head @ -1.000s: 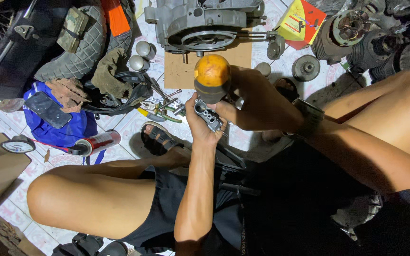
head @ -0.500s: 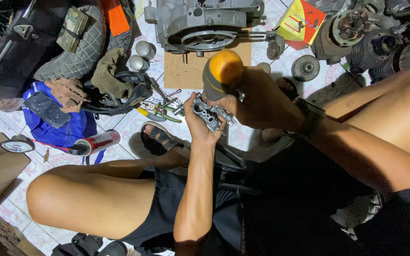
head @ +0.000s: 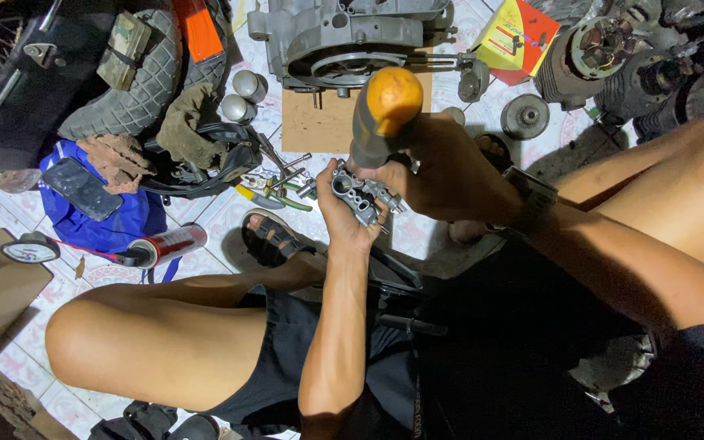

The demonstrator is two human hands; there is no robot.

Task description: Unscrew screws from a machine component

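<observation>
Hands at frame centre, working a small grey cast-metal engine part (head: 363,194).
Left hand (head: 344,216) cups it, grip closed; right hand (head: 450,175) wraps an orange-capped grey-handled tool (head: 383,114), touching it.

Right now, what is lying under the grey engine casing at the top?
A flat brown board lies under the grey engine casing, on the tiled floor. The tool's orange handle hides the board's right part.

My left hand (head: 340,213) sits palm up, fingers curled closed, forearm running straight down toward me. My right hand (head: 442,167) comes in from the right, fist clenched tight, touching the left. Both bare knees splay wide.
</observation>
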